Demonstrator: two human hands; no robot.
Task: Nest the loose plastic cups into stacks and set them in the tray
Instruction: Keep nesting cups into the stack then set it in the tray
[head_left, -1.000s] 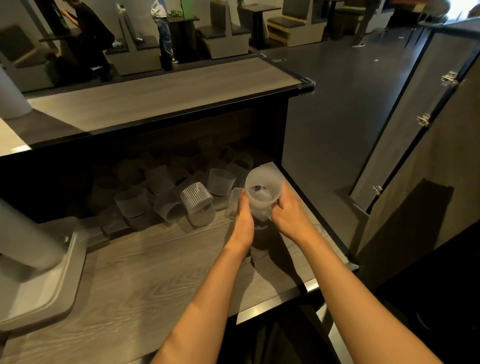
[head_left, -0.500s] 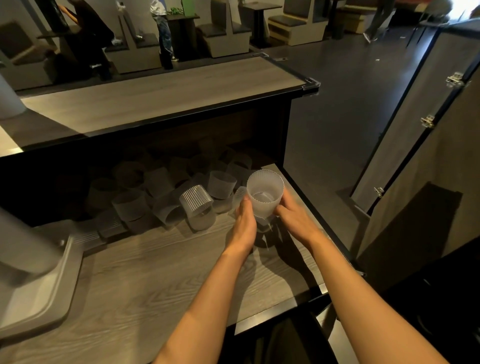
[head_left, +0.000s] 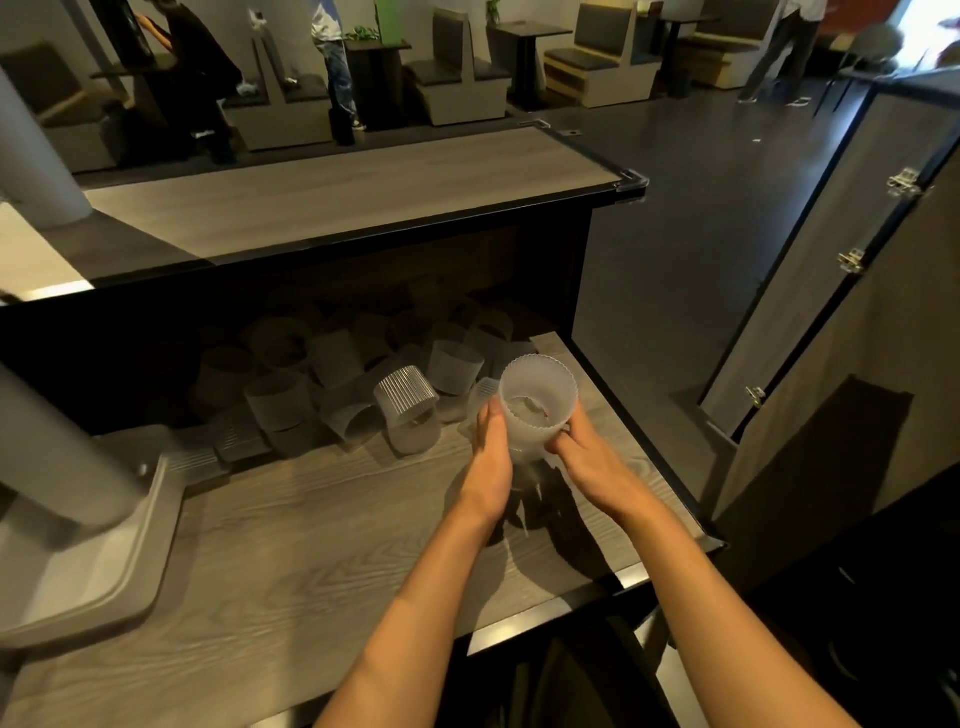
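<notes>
A frosted ribbed plastic cup (head_left: 539, 397) stands upright between my two hands, a little above the wooden counter (head_left: 311, 525). My left hand (head_left: 491, 452) grips its left side and my right hand (head_left: 587, 457) curls round its lower right side. Whether more cups are nested under it is hidden by my hands. Several loose cups (head_left: 358, 395) lie tumbled under the upper shelf, one ribbed cup (head_left: 408, 397) catching the light. A grey tray (head_left: 88, 571) sits at the counter's left edge with a tall stack of cups (head_left: 57, 462) leaning in it.
A dark upper shelf (head_left: 337, 208) overhangs the cup pile. The counter ends close on the right at a black edge (head_left: 649, 431), with floor beyond. A grey panel with hinges (head_left: 852, 260) stands to the right. People and booth seats are far behind.
My hands have drawn the cup slightly nearer me and turned it more upright. The view has shifted a little.
</notes>
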